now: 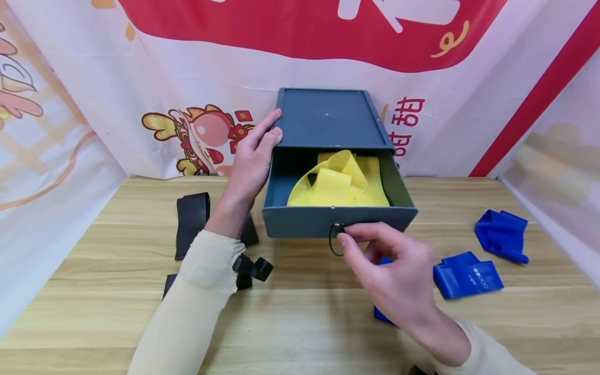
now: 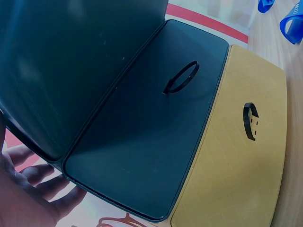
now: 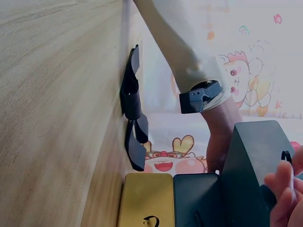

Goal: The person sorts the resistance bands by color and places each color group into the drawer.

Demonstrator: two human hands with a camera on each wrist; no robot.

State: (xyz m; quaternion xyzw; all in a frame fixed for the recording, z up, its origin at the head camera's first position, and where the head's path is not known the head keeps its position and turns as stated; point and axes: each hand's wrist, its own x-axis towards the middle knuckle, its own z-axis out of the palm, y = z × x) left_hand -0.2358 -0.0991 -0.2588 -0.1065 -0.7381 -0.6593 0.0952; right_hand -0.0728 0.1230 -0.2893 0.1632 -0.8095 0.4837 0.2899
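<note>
A small drawer cabinet (image 1: 334, 117) has its dark blue-green top drawer (image 1: 300, 223) pulled out. Inside lies a folded yellow elastic band (image 1: 337, 182). My right hand (image 1: 398, 271) pinches the black loop handle (image 1: 334, 242) on the drawer front between thumb and fingers. Against the cabinet's left side and top edge rests my left hand (image 1: 253, 161), its fingers extended. In the left wrist view, a second dark drawer (image 2: 142, 127) and a yellow drawer (image 2: 227, 165) below it are closed, each with a black loop handle.
Black elastic bands (image 1: 189, 221) lie on the wooden table (image 1: 290, 333) to the left, partly hidden by my left arm. Several blue elastic bands (image 1: 469, 276) lie to the right, one partly under my right hand. A printed cloth (image 1: 225, 62) hangs behind the cabinet.
</note>
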